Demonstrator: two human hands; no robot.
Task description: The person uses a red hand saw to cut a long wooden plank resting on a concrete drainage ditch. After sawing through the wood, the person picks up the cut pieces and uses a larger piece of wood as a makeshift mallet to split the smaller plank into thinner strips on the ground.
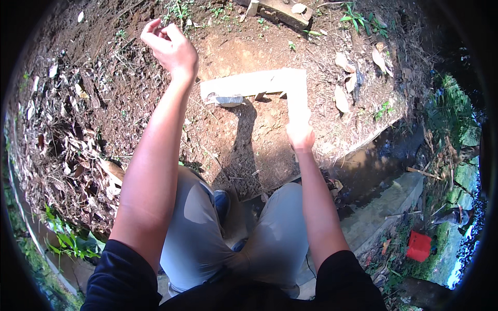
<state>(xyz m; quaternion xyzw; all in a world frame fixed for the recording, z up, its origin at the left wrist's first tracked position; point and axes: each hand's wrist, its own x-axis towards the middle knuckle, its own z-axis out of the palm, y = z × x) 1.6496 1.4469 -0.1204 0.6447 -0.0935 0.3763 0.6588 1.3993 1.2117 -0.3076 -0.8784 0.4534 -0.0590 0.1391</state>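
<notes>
Grasping the near end of a pale L-shaped piece [270, 82] against brown soil [228, 52], the right hand [302, 137] held it with its corner apparently formed and any remaining work unclear, while the raised left hand [174, 52], loosely curled, seemed released and empty.

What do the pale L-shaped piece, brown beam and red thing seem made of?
Piece: probably bare wood; straight edges, though glare hides any grain.
Beam: likely rough wood; dull brown, worn edges.
Red thing: perhaps matt plastic, given its even colour; too small to confirm.
</notes>
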